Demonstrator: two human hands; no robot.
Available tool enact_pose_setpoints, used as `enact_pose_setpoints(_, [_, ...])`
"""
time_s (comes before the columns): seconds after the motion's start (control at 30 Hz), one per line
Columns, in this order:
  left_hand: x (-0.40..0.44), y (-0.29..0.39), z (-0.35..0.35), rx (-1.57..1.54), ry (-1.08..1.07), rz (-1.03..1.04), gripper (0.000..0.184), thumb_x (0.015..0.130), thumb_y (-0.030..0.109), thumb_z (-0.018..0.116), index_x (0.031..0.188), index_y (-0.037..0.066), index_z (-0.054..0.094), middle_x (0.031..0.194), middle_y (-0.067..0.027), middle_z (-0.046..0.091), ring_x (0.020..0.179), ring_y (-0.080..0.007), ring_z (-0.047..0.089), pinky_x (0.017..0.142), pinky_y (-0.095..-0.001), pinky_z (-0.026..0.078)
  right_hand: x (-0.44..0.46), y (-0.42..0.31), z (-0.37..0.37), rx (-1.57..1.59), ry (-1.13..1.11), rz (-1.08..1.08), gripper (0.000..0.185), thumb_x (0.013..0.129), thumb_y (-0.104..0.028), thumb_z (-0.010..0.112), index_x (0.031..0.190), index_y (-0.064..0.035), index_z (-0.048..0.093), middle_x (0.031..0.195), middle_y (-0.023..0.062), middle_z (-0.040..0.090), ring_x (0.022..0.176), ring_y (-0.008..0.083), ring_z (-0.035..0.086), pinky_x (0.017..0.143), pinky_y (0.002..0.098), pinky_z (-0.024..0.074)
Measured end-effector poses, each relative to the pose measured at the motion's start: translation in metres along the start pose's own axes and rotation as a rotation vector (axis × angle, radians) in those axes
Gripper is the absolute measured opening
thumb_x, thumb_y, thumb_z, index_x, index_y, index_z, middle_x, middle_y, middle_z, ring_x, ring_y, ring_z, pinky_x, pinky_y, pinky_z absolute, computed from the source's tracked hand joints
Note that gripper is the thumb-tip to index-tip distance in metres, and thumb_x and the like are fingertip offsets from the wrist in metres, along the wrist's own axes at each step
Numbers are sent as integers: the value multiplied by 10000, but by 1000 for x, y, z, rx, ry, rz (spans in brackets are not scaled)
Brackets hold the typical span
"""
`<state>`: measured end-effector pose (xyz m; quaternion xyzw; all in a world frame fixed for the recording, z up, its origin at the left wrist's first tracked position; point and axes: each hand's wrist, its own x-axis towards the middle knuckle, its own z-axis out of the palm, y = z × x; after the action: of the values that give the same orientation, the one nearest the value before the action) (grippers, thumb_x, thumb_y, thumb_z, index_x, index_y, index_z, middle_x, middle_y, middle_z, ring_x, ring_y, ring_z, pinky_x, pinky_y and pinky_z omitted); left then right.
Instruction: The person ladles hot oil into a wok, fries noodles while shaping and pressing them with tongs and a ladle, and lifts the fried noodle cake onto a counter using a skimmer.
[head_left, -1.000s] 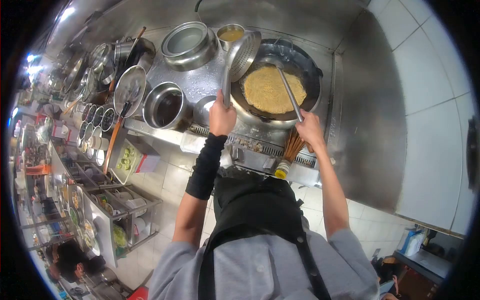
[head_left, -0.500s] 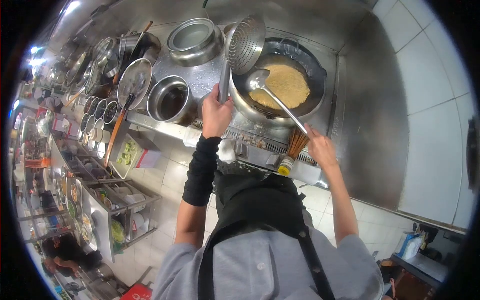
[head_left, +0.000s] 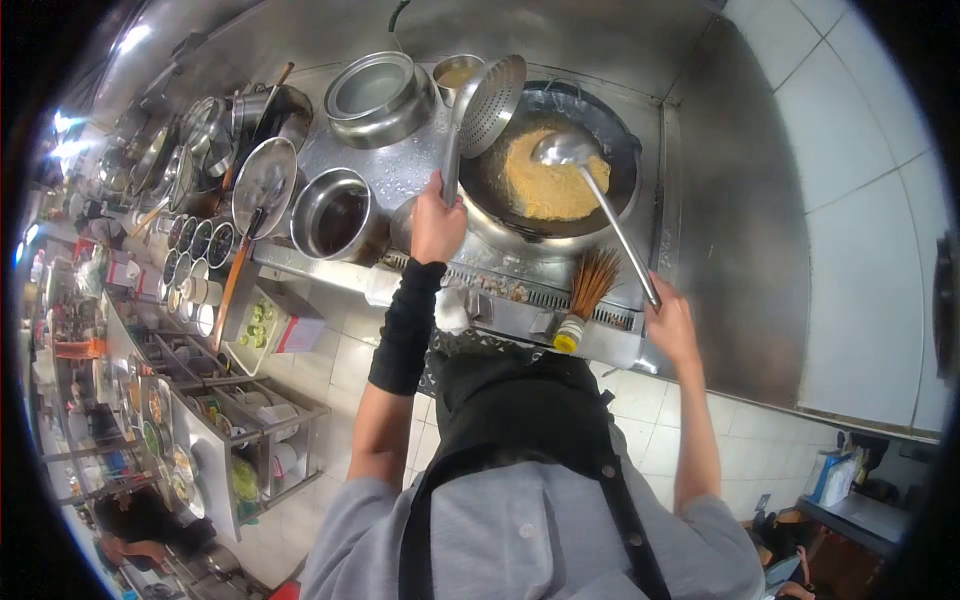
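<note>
My left hand (head_left: pixel 438 222) is closed round the handle of a perforated metal skimmer (head_left: pixel 494 108), held up over the left side of the wok. My right hand (head_left: pixel 672 318) grips the handle end of a steel ladle (head_left: pixel 612 215). The ladle's bowl rests on or just above a yellow, egg-like layer of food (head_left: pixel 545 192); contact is hard to make out. This food lies in the dark wok (head_left: pixel 625 165) on the stove. Part of the wok's left rim is hidden behind the skimmer.
Left of the wok stand a steel pot of dark liquid (head_left: pixel 335 215), a wide steel pot (head_left: pixel 380 100) and a small container (head_left: pixel 458 72). A bamboo brush (head_left: pixel 592 285) sits at the stove's front edge. A steel wall (head_left: pixel 735 220) rises at the right.
The ladle's bowl has moved right across the food, and my right hand has shifted right and down. The food looks more broken and bunched. The skimmer stays nearly in place.
</note>
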<state>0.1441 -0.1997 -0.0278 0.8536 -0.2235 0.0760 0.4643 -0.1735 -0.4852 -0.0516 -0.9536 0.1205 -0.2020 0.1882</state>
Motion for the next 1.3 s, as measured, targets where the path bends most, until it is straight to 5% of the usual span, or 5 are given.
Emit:
enact_pose_setpoints(0.1, [9, -3, 16, 42, -32, -38, 456, 820, 49, 604, 1266, -33, 567, 837, -320, 650, 810, -453, 687, 726, -487, 514, 37, -32, 16, 248, -140, 560, 364, 836, -36, 615, 1190, 42, 641, 780, 200, 692, 657, 297, 712, 613, 423, 570])
enact_pose_setpoints(0.4, [41, -9, 66, 228, -145, -17, 570, 776, 67, 605, 1315, -90, 510, 894, -324, 681, 904, -495, 670, 810, -560, 512, 116, -20, 66, 487, -89, 673, 89, 835, -18, 556, 850, 48, 614, 565, 162, 621, 447, 245, 645, 417, 387, 522])
enact_pose_setpoints(0.73, [34, 2, 68, 209, -238, -16, 626, 777, 55, 586, 1367, -124, 477, 929, -340, 677, 906, -493, 671, 828, -541, 521, 72, -65, 47, 410, -154, 660, 199, 866, 5, 525, 1035, 79, 602, 577, 181, 611, 454, 268, 642, 436, 413, 515])
enact_pose_setpoints(0.83, [22, -1, 60, 195, -205, 21, 656, 759, 41, 592, 1369, -153, 452, 883, -308, 684, 859, -471, 676, 785, -527, 535, 28, -48, 74, 96, 147, 254, 292, 880, 8, 513, 1148, 83, 600, 600, 191, 617, 461, 268, 638, 456, 420, 505])
enact_pose_setpoints(1.3, [-19, 46, -9, 39, -57, -111, 568, 851, 77, 617, 1386, -76, 503, 857, -327, 654, 856, -466, 685, 741, -447, 520, -2, -110, 18, 910, -368, 740, 297, 943, 1, 592, 1239, 32, 598, 675, 49, 561, 407, 107, 514, 352, 293, 416])
